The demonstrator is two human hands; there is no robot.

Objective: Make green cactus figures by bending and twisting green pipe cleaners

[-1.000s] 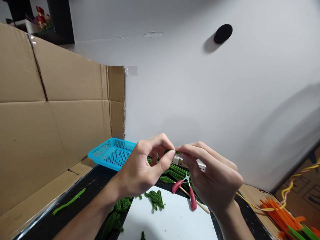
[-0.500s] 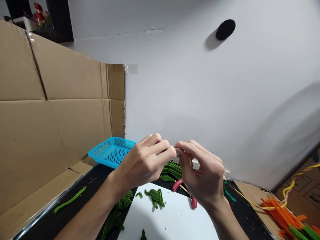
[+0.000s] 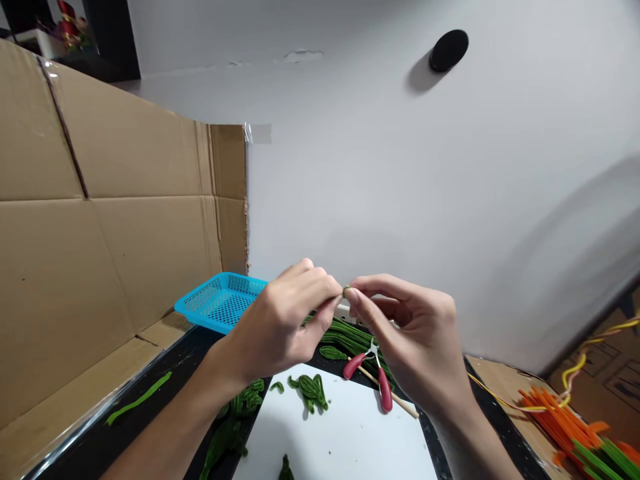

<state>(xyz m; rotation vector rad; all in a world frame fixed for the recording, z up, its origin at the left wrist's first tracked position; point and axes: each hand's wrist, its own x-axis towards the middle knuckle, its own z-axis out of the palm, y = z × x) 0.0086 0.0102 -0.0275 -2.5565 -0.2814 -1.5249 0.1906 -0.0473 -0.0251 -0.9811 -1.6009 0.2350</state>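
Observation:
Above the white board [image 3: 345, 440], my left hand [image 3: 287, 320] and my right hand [image 3: 410, 327] meet at their fingertips. Both pinch a short green pipe cleaner [image 3: 347, 289]; only a tiny bit of it shows between the fingers. Bent green pipe cleaner pieces [image 3: 311, 392] lie on the board's far left part. Beneath my right hand, red-handled pliers [image 3: 384, 390] rest with spread handles beside a thin wooden stick [image 3: 400, 403]. Behind my hands lies a bundle of long green pipe cleaners [image 3: 345, 337], a leaf-shaped green piece [image 3: 333, 353] before it.
A blue perforated basket [image 3: 200, 308] stands at the back left, by a cardboard wall [image 3: 150, 253]. More green shapes [image 3: 225, 437] lie left of the board. Orange strips [image 3: 555, 417] and a yellow cord [image 3: 575, 370] are at the right. A white wall [image 3: 375, 167] rises behind.
My right hand has turned and opened its grip somewhat, thumb now stretched toward the left fingertips. The pliers show more fully. The view has shifted slightly.

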